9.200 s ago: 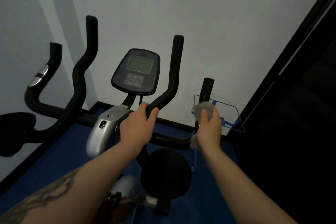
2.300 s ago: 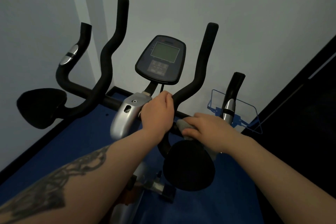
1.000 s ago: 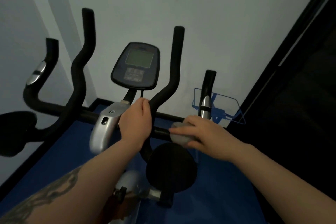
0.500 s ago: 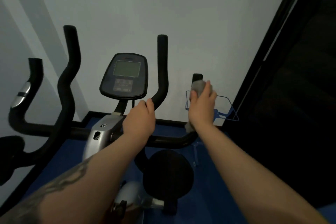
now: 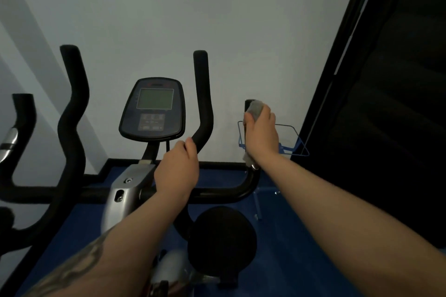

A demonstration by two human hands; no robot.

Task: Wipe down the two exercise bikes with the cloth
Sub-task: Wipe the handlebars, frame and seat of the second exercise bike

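One exercise bike point(image 5: 128, 190) stands right in front of me, with black handlebars point(image 5: 204, 94), a console screen point(image 5: 153, 108) and a round black pad point(image 5: 222, 239) below. My left hand point(image 5: 177, 171) grips the handlebar at the base of the inner right upright. My right hand point(image 5: 261, 132) grips the grey cloth point(image 5: 255, 107) wrapped round the outer right upright grip, near its top. Only the tip of that grip point(image 5: 248, 103) shows above the cloth. A second bike is not clearly in view.
More black handlebar uprights point(image 5: 72, 108) rise at the left, the outermost with a silver sensor point(image 5: 8, 141). A blue wire rack point(image 5: 289, 137) sits against the white wall behind my right hand. A dark panel point(image 5: 386, 103) fills the right side. The floor point(image 5: 301, 248) is blue.
A second ago my right hand held the cloth on the horizontal bar; it has since moved up the outer right grip to its top. My left hand kept its hold.
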